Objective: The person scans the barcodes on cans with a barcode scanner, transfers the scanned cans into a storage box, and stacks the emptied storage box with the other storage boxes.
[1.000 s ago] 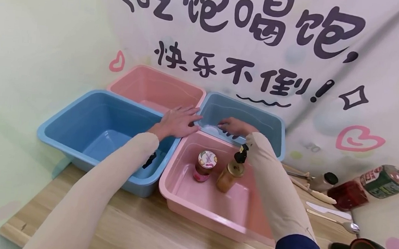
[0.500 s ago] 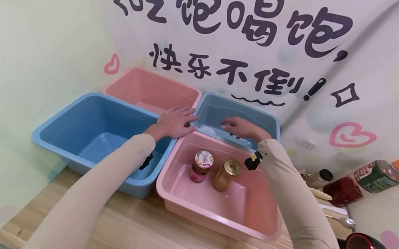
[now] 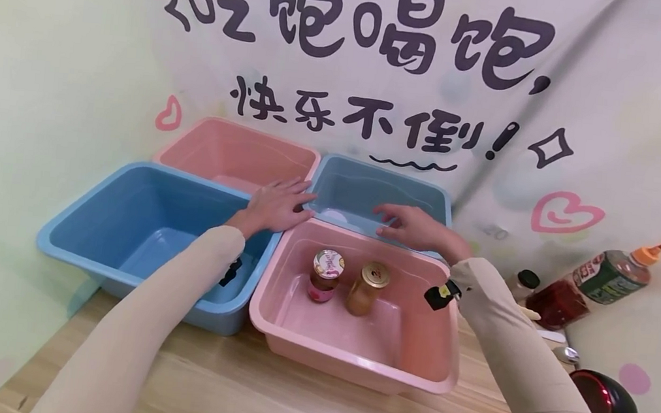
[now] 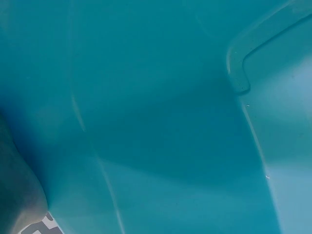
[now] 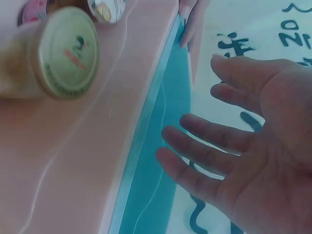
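Note:
My left hand rests with spread fingers on the meeting rims of the large blue tub and its neighbours. Over the front rim of the small blue tub hovers my right hand, fingers loosely bent. The right wrist view shows nothing between its fingers. Below it, in the front pink tub, stand a jar with a printed lid and pink label and a gold-lidded jar with tan contents. The left wrist view is mostly blue tub wall.
Behind the large blue tub is another pink tub. To the right, by the wall, stand a sauce bottle with an orange cap and a black-lidded jar. A black-and-red device sits near the right forearm.
My right hand has risen out of the small blue tub and drawn back to the right, its fingers loosening. My left hand stays on the rims. The head view has shifted slightly.

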Tool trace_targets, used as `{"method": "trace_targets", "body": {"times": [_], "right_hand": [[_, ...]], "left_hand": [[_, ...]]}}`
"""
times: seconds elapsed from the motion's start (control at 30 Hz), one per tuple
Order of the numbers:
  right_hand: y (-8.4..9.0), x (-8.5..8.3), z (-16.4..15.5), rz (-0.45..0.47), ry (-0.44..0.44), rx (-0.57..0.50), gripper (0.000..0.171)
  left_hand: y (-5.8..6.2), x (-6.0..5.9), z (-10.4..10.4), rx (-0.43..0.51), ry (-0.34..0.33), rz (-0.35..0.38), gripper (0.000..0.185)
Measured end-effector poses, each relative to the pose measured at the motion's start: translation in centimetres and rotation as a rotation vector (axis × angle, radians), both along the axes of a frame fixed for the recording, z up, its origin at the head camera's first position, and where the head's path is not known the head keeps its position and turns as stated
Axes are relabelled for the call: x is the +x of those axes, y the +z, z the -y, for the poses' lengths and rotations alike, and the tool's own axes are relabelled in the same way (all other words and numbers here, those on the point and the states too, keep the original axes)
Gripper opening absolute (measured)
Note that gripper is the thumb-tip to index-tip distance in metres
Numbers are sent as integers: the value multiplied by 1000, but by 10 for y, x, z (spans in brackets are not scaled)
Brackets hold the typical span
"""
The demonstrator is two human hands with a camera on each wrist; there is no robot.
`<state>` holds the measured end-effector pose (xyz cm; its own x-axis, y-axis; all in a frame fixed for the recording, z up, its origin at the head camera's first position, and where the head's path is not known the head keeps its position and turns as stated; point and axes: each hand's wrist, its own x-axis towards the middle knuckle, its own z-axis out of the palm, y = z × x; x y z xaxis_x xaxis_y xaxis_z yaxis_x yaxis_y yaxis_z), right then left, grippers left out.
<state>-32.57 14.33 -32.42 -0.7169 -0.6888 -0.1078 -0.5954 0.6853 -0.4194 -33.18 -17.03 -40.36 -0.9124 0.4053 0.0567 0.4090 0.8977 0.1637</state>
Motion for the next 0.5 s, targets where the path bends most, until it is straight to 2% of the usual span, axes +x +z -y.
{"method": "trace_targets", "body": {"times": [0.23,0.5], "right_hand": [[6,25,-3,10,5,-45,46],[-3,49,-7,71,18,-31,43]], "left_hand": [[1,0,1,5,6,-7,61],[3,1,-1,15,4,-6,60]]}}
